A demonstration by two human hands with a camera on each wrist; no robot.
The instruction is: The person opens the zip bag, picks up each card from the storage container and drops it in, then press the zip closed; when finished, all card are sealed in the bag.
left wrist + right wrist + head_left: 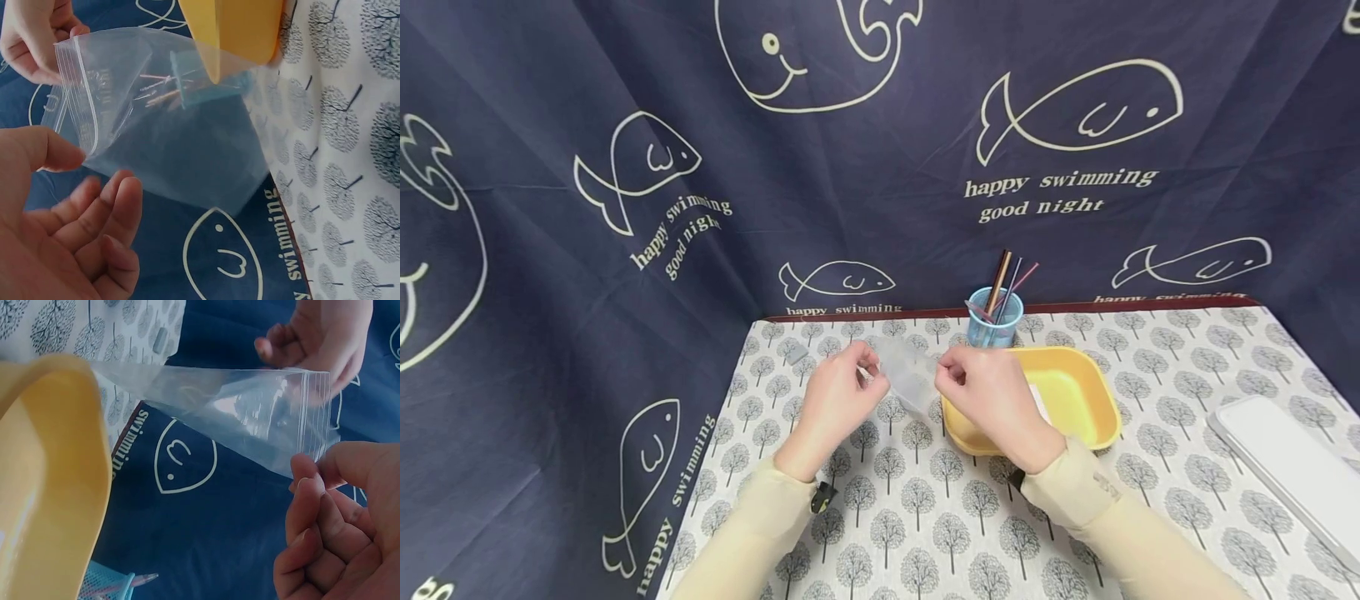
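Observation:
A clear zip bag [910, 379] spans the gap between the two hands, its zip edge near the fingers. My right hand [992, 387] pinches a corner at the zip strip between thumb and forefinger; its other fingers curl below. The thumb of my left hand [69, 219] touches the other end of the zip edge, with its fingers loosely bent and apart from the thumb. In the right wrist view the bag [237, 412] looks see-through, with nothing visible inside.
Beside the right forearm sits a yellow basin [1078, 400] with something white in it. A blue mesh cup [996, 333] of pencils stands behind it. A small grey block [796, 354] lies at back left, a white slab [1292, 475] at right. Dark curtains hang behind the table.

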